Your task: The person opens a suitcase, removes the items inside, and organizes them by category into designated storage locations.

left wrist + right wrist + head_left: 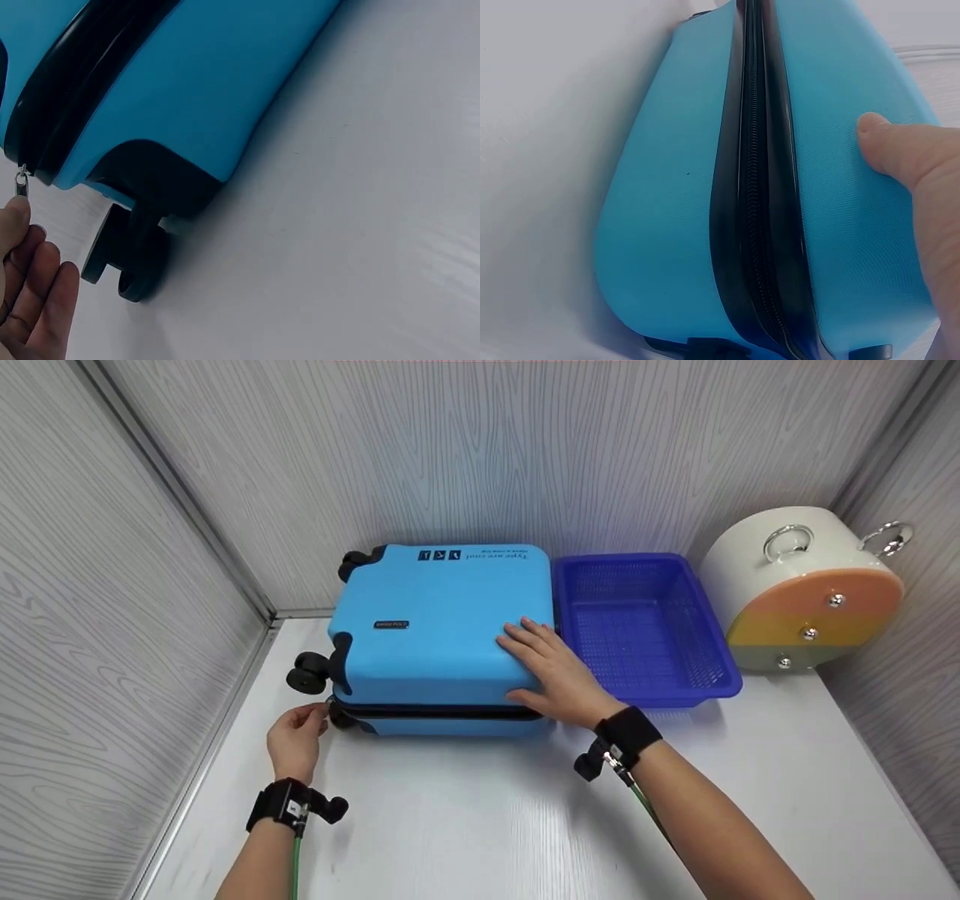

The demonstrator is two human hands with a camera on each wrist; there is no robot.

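Note:
A light blue suitcase point(450, 607) lies flat on the white table, its black wheels pointing left. At its near left corner my left hand point(296, 739) pinches a small metal zipper pull point(22, 184) between thumb and forefinger; the other fingers are loosely bent. My right hand point(551, 671) rests on the suitcase's near right corner, fingers spread over the top and thumb on the front side. In the right wrist view, a black zipper point(754, 172) runs round the side of the case with its teeth together, and the right thumb point(885, 142) presses the shell beside it.
A blue plastic basket point(727, 679) stands against the suitcase's right side. Farther right is a white rounded case point(757, 547) with a striped front, silver knobs and ring handles. Wood-patterned panels point(480, 450) close in the back and sides.

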